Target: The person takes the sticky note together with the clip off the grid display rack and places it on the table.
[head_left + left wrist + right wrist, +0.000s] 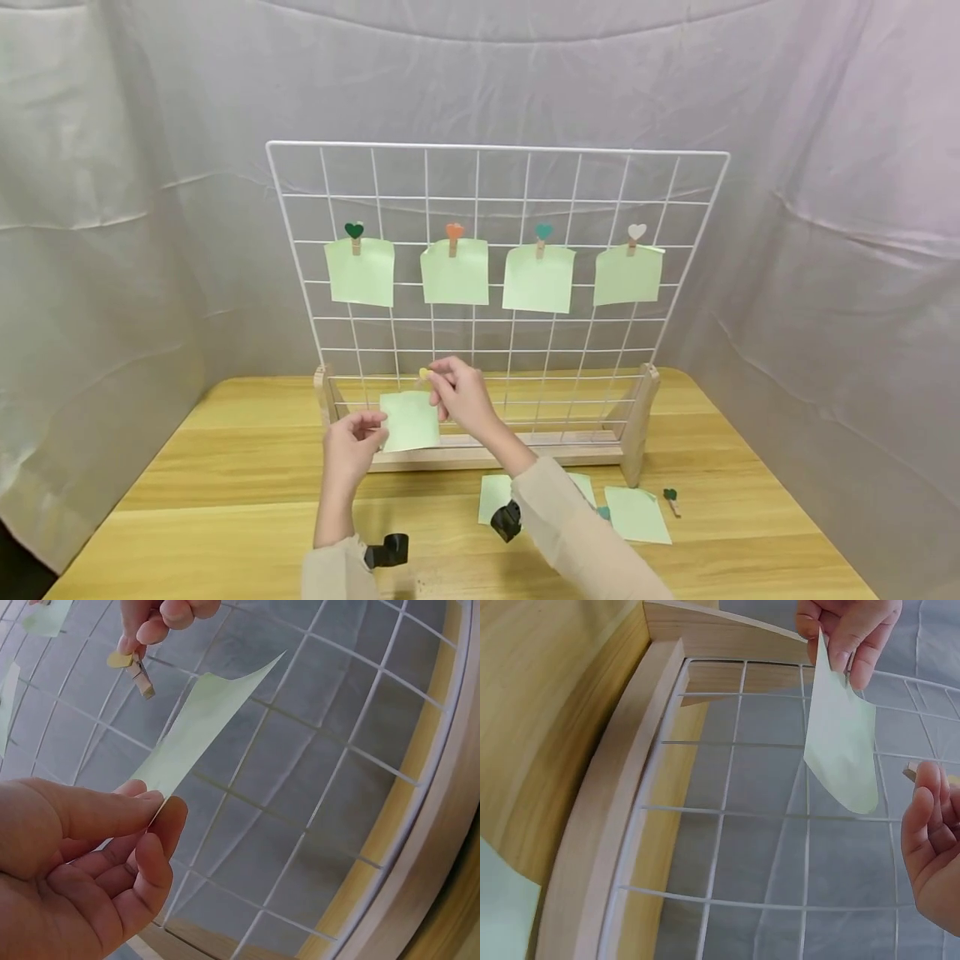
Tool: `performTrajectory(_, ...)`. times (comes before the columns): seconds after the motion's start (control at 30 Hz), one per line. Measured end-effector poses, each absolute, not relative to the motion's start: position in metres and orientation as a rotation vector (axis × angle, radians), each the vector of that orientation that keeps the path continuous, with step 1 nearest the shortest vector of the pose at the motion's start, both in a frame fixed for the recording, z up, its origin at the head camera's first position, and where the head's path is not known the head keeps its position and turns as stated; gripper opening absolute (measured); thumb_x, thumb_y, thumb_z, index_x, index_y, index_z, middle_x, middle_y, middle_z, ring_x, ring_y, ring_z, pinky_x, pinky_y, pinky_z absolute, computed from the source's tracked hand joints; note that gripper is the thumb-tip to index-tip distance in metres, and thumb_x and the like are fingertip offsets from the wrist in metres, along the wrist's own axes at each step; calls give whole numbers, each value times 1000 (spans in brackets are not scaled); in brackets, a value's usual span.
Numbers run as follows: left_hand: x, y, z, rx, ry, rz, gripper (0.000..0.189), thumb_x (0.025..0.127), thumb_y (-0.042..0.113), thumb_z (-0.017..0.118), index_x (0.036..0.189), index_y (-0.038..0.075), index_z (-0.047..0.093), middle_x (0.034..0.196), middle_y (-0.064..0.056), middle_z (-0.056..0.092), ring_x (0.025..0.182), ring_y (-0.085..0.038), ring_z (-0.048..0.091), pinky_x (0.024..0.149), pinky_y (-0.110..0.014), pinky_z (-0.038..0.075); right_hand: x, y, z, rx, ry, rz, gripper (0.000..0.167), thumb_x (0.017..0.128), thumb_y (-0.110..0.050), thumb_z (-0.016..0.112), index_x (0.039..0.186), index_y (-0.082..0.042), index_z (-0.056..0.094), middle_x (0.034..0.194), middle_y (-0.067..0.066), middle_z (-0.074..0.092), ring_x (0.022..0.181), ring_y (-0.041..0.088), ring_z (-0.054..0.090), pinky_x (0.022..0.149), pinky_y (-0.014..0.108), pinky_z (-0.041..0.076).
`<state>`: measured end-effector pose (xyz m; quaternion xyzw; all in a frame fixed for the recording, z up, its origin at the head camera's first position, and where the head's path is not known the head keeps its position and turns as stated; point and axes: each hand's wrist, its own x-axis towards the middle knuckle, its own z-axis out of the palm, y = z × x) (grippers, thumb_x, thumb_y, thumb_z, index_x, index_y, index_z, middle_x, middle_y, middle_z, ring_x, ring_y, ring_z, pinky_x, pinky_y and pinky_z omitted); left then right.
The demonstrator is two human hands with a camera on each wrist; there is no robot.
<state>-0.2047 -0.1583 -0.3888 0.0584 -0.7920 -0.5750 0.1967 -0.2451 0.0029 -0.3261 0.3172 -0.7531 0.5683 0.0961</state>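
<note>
A green sticky note (411,421) is pinched at its left edge between the thumb and fingers of my left hand (351,450). The note stands in front of the lower left part of the white wire grid (525,320). My right hand (461,396) pinches a small wooden clothespin (141,677) with a yellow heart (424,374), just above the note's top edge. In the left wrist view the clothespin and the note are apart. The right wrist view shows the note curling, with my right hand (936,851) beside it.
Higher on the grid, several green notes (362,273) hang from heart clothespins (453,238). The grid stands in a wooden base (495,457). On the table (225,500), more green notes (637,514) lie near my right sleeve, beside a dark green heart clothespin (672,502).
</note>
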Motion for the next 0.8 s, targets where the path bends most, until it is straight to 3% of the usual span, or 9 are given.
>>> performTrajectory(0.23, -204, -154, -397, 151, -2234, -1631, 13, 76, -9, 60, 89, -8, 62, 79, -16, 59, 64, -15, 49, 53, -19, 43, -245, 11, -338, 917, -2237, 1712, 16, 88, 5, 49, 98, 17, 51, 61, 25, 55, 43, 41, 50, 39, 42, 45)
performTrajectory(0.27, -203, -153, -398, 149, -2235, -1634, 13, 76, -9, 60, 89, -9, 62, 80, -16, 59, 63, -15, 49, 53, -19, 43, -246, 12, -340, 915, -2233, 1725, 16, 88, 5, 49, 98, 17, 51, 61, 25, 55, 44, 43, 50, 39, 43, 45)
performTrajectory(0.33, -203, -151, -401, 145, -2237, -1641, 14, 76, -10, 60, 89, -9, 61, 81, -16, 59, 63, -15, 49, 53, -19, 43, -246, 15, -344, 905, -2238, 1733, 16, 87, 6, 49, 97, 18, 51, 61, 26, 55, 39, 34, 50, 41, 47, 45)
performTrajectory(0.47, -202, -149, -407, 144, -2242, -1658, 14, 76, -9, 60, 90, -9, 61, 83, -15, 60, 65, -15, 49, 53, -19, 44, -245, 19, -350, 906, -2247, 1727, 15, 88, 6, 48, 96, 19, 50, 61, 26, 55, 39, 35, 50, 43, 49, 44)
performTrajectory(0.5, -203, -148, -409, 148, -2245, -1658, 14, 76, -9, 60, 90, -8, 62, 84, -15, 60, 66, -16, 50, 54, -19, 44, -244, 20, -352, 908, -2252, 1716, 14, 87, 6, 48, 95, 19, 51, 61, 26, 55, 39, 34, 50, 42, 47, 44)
performTrajectory(0.57, -202, -147, -412, 148, -2258, -1646, 14, 76, -8, 61, 90, -8, 62, 87, -15, 61, 69, -17, 51, 55, -19, 44, -245, 22, -355, 923, -2249, 1713, 13, 87, 7, 48, 94, 18, 51, 60, 26, 55, 44, 44, 50, 40, 45, 44)
performTrajectory(0.8, -201, -145, -418, 137, -2287, -1635, 14, 76, -8, 60, 90, -8, 61, 85, -13, 60, 72, -19, 51, 58, -21, 44, -245, 29, -367, 933, -2273, 1741, 13, 86, 6, 51, 91, 17, 57, 66, 26, 57, 45, 43, 50, 37, 29, 44)
